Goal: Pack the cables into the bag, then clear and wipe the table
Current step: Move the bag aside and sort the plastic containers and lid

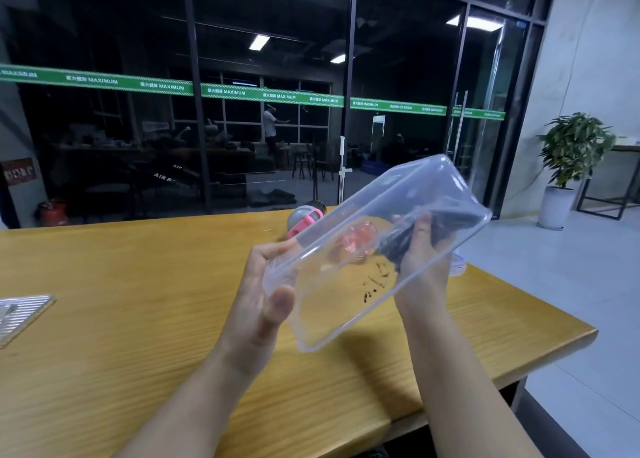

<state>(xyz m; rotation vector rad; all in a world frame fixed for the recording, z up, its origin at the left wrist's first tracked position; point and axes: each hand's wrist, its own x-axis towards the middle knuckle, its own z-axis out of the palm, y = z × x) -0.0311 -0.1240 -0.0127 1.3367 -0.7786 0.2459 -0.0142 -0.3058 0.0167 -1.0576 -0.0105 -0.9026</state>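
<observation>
Tabletop (121,319) of yellow wood grain, dark glass wall with a green band beyond, potted plant (571,149) far right. Ribbed clear tray (20,313) at the left edge. Clear soft plastic bag (367,249) held tilted above the table: left hand (263,291) grips its near-left edge, right hand (422,253) clutches black cables (446,227) through the film. Pink-grey item (304,220) lies behind.

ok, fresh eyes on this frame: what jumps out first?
The clear plastic bag, held up over the wooden table by both hands: the left hand holds its lower end, the right hand grips dark cables through the plastic. Behind it, a pink and grey object lies on the table.
</observation>
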